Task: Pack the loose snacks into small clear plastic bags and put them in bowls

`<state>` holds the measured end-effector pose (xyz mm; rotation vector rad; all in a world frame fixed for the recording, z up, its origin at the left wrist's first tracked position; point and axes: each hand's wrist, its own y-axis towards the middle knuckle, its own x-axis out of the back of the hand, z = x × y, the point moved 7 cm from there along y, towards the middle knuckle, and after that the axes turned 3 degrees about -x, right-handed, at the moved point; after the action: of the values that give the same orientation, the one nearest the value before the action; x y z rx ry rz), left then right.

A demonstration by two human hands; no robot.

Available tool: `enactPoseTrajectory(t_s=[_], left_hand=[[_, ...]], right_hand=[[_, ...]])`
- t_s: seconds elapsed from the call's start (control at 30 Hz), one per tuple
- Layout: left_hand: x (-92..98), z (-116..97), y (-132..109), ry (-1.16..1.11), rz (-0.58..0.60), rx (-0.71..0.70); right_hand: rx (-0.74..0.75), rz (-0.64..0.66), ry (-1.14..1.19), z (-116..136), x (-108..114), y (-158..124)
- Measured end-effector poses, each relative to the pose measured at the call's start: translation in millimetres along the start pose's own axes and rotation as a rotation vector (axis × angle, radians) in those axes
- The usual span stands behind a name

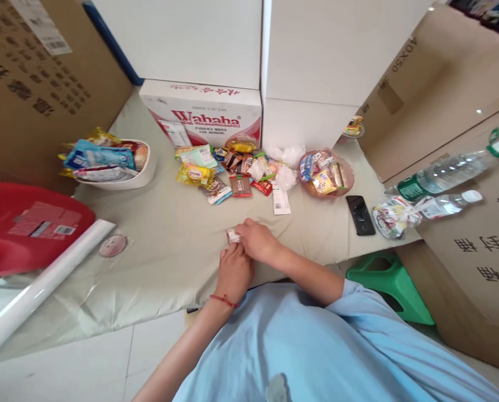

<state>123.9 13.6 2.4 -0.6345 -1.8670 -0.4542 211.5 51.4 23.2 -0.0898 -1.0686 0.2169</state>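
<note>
Close to the front edge of the cloth-covered table, my two hands meet around a small pinkish-white snack packet (233, 235). My left hand (235, 271), with a red string bracelet at the wrist, has its fingers closed at the near side of the packet. From the right, my right hand (258, 241) pinches the packet's right side, and its fingertips partly cover it. Beyond the hands lies a loose pile of wrapped snacks, among them a yellow packet (195, 175), a brown packet (240, 186) and a white packet (281, 200).
A white basket (144, 176) of snacks stands left, a pink bowl (349, 177) of snacks right. Behind them is a Wahaha carton (207, 114). A phone (360, 215), water bottles (450, 174), a red container (32, 223), a white roll (52, 285) and a green stool (394, 285) flank me.
</note>
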Motion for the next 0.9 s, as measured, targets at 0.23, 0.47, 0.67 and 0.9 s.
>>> enactPoseTrajectory(t_s=[0.23, 0.47, 0.67, 0.9], left_hand=[[17.6, 53, -60, -0.36, -0.108, -0.018], [19.6, 112, -77, -0.117, -0.371, 0.19], [7.8, 96, -66, -0.007, -0.506, 0.13], [7.2, 88, -68, -0.01, -0.511, 0.164]], right_hand=[[0.077, -0.087, -0.087, 15, -24, -5], [0.039, -0.167, -0.167, 16, -31, -16], [-0.074, -0.268, 0.231, -55, 45, -40], [-0.456, -0.757, 0.266, -247, 226, -83]])
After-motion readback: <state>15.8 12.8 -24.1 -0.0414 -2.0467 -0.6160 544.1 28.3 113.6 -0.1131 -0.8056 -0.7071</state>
